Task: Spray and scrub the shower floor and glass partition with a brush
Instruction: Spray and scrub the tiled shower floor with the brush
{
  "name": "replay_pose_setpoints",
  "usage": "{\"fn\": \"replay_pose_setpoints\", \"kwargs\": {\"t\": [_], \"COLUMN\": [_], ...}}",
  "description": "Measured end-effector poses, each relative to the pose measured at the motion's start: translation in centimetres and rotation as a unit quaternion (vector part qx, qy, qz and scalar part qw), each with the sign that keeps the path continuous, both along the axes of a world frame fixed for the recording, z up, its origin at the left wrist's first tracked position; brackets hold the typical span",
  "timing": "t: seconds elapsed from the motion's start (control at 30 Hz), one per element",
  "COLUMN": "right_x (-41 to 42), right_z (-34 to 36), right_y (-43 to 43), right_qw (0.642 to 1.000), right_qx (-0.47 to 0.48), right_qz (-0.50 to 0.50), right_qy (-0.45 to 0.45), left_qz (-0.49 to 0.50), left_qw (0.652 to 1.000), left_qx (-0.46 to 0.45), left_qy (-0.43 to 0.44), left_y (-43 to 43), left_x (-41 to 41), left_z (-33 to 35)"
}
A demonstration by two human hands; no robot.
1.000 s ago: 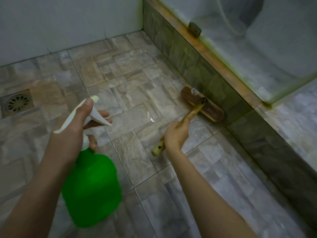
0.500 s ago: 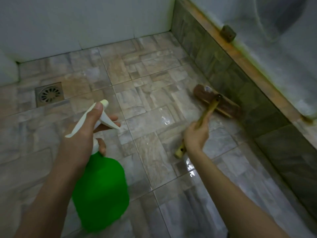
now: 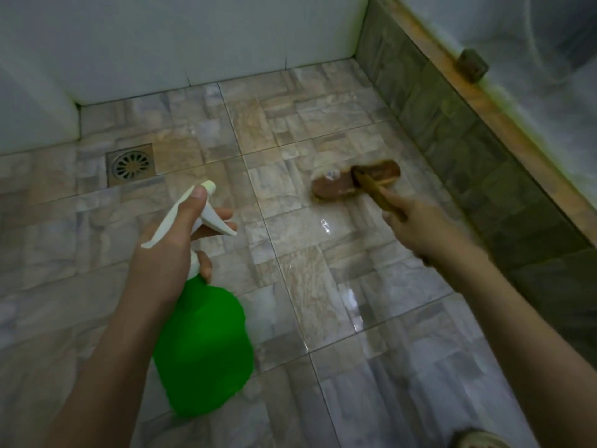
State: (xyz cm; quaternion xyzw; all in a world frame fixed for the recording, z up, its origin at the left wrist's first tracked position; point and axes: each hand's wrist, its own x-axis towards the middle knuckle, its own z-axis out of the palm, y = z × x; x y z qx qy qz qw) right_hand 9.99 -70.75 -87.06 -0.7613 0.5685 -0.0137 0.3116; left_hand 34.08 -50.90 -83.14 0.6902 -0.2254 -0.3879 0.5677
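right hand clamped on brush, head lying crosswise just past knuckles, wet floor; left hand wrapped round spray bottle

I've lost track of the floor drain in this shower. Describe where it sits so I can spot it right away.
Start at the white wall along the far edge of the tiled floor. Near its left corner, set into the floor, is the drain, beyond the left hand holding the green spray bottle. It is the only square metal grate with radial slots among stone-look tiles.
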Motion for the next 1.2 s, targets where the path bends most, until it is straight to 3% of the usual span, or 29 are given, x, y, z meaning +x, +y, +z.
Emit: {"fn": "replay_pose_setpoints", "kwargs": {"t": [0.2, 0.4, 0.5, 0.6, 0.7, 0.83, 0.97, 1.07, 1.2], "right_x": [10.0, 8.3, 14.4, 19.0, 15.7, 10.2, 19.7, 27.1, 23.6], "right_z": [-0.7, 2.5, 0.8, -0.1, 1.3, 3.5, 0.2, -1.6, -1.0], "right_y": [-6.3, -1.1, -1.2, -2.2, -0.9, 4.5, 4.6, 3.6, 7.1], "right_qw": [0.991, 0.965, 0.965, 0.964, 0.956, 0.947, 0.954, 0.948, 0.944], "right_qx": [-0.01, 0.068, 0.009, 0.012, 0.019, 0.097, -0.003, 0.011, 0.008], "right_qz": [0.13, 0.223, 0.247, 0.257, 0.27, 0.249, 0.281, 0.314, 0.325], "right_qy": [0.025, 0.118, 0.089, 0.064, 0.114, 0.176, 0.109, 0.038, 0.057], "left_qz": [0.045, 0.052, 0.071, 0.097, 0.111, 0.133, 0.147, 0.178, 0.191], "left_qw": [0.999, 0.999, 0.997, 0.995, 0.994, 0.991, 0.988, 0.983, 0.981], "left_qx": [-0.006, 0.01, 0.02, 0.019, 0.015, 0.025, 0.041, 0.039, 0.03], "left_qy": [0.008, -0.002, -0.003, -0.015, -0.004, -0.014, -0.033, -0.023, -0.016], "left_y": [1.0, 3.1, 3.9, 5.1, 6.4, 8.1, 9.3, 10.1, 11.1], "left_x": [0.6, 1.8, 2.6, 3.3, 4.0, 4.7, 5.4, 5.9, 6.7], "left_z": [0.4, 1.1, 0.8, 0.8, 1.1, 0.7, 0.4, 0.4, 0.6]}}
